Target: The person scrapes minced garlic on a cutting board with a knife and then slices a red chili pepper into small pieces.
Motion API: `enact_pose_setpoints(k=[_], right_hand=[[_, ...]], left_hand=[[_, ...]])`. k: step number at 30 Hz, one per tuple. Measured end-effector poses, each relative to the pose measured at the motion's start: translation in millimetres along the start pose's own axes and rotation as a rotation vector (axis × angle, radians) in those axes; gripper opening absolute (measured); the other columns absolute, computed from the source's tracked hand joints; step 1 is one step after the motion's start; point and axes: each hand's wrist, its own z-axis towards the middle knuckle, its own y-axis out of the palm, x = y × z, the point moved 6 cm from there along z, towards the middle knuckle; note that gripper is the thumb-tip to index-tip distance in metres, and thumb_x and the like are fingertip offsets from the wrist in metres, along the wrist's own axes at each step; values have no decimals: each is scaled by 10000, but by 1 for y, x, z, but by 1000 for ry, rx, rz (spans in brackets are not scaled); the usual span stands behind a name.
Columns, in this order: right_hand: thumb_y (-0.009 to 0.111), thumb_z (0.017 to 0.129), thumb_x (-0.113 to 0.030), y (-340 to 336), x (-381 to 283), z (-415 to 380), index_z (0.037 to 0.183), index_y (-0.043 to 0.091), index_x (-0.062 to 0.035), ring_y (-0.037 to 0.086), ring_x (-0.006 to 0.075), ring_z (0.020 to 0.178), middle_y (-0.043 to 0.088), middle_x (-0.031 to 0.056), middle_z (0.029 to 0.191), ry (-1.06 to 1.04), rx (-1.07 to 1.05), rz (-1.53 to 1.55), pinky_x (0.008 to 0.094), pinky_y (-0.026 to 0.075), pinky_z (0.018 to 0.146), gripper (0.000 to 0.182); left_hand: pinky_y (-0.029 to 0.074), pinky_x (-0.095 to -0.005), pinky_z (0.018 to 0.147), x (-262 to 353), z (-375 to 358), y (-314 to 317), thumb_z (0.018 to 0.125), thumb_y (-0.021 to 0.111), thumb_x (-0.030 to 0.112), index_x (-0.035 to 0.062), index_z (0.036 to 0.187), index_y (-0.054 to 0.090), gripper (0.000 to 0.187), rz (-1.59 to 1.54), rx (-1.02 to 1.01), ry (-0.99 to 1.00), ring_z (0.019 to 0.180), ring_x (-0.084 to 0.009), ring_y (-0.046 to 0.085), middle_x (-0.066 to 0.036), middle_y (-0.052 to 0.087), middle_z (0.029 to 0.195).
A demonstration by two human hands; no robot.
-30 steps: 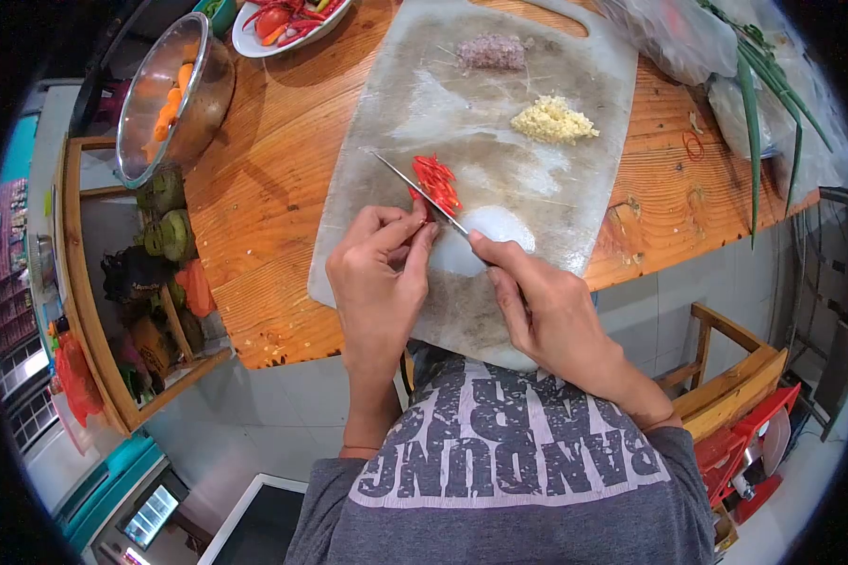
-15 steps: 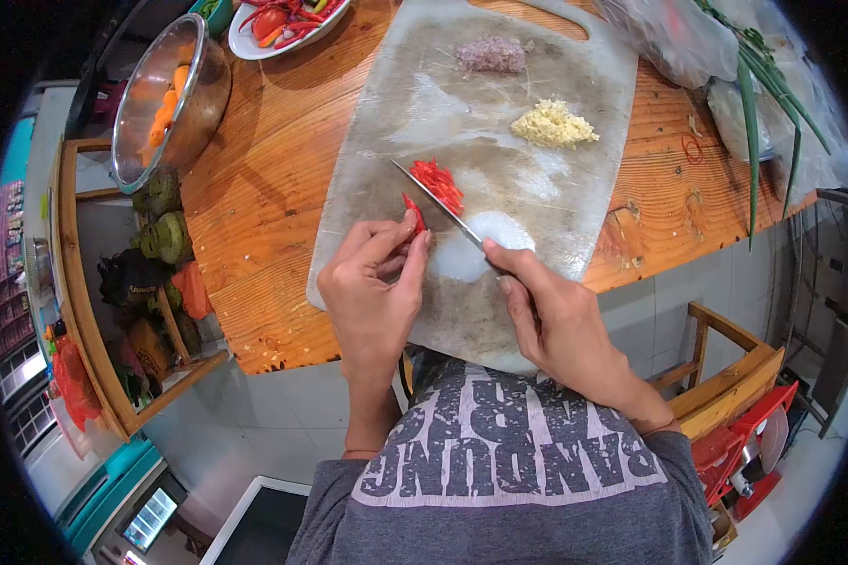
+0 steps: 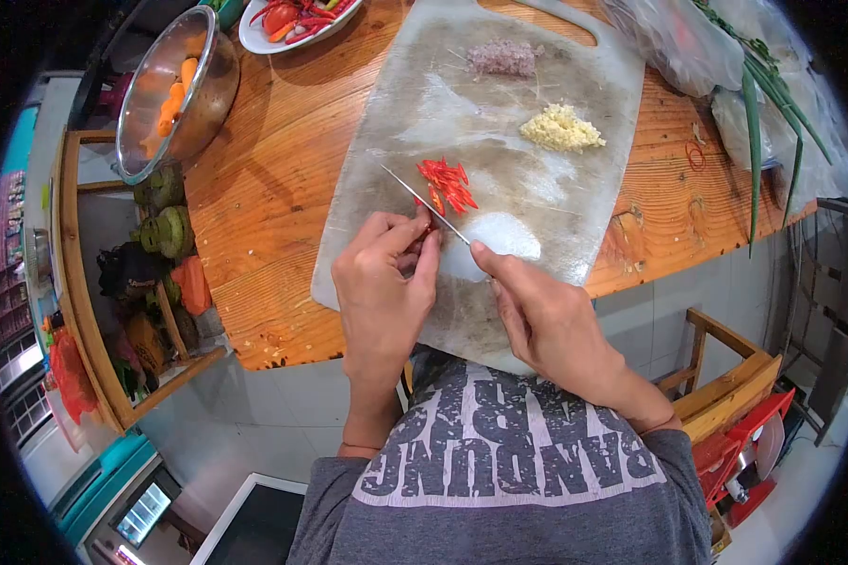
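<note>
My left hand (image 3: 384,273) is closed, its fingertips pinching a red chili (image 3: 422,209) against the worn cutting board (image 3: 372,160). Only a small bit of that chili shows past the fingers. My right hand (image 3: 546,306) grips a knife (image 3: 433,209), whose handle is hidden in the palm. The thin blade slants up to the left, right at my left fingertips. Just beyond the blade lies a small pile of sliced red chili (image 3: 450,184). Farther up the board are minced garlic (image 3: 562,128) and a heap of chopped shallot (image 3: 505,58).
A metal bowl with carrots (image 3: 173,104) stands at the table's left edge. Behind it is a white plate (image 3: 301,43) of chilies and tomato. Plastic bags (image 3: 674,47) and green onions (image 3: 773,85) lie at the right. A rubber band (image 3: 695,156) rests on the wood.
The knife has shifted slightly left, closer to my left fingers. Less of the held chili shows, and the sliced pile is more spread out. The whole view has shifted a little.
</note>
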Motion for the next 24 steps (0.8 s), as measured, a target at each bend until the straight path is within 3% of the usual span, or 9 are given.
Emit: enact_pose_setpoints(k=[16,19,22,24], right_hand=[[629,909,-49,-7,1,6,1490,455,-129,616,353,631,553,144,805,-1,-103,21,456,521,550,611],[567,885,97,-9,-3,7,1401,539,-49,637,326,736,598,178,877,60,-153,6,394,522,675,538],[644,886,-27,-9,-3,5,1487,463,-111,614,336,631,546,137,822,-12,-117,-9,443,520,547,633],[640,874,-12,-11,-3,4,1489,459,-107,614,335,639,549,135,830,-20,-124,5,441,521,552,649]], left_hand=[[587,-293,619,-3,-2,-4,863,715,-27,-39,1063,733,201,-82,11,-31,717,-201,703,-129,668,897],[571,-295,619,-3,-3,-4,861,712,-30,-37,1068,732,207,-76,10,-36,704,-205,692,-130,664,891],[550,-304,613,-3,-2,-4,856,714,-32,-34,1073,732,217,-73,-10,-39,692,-209,680,-131,661,887],[539,-309,606,-2,-1,-5,857,714,-31,-34,1075,732,219,-68,-23,-33,686,-210,675,-129,659,884]])
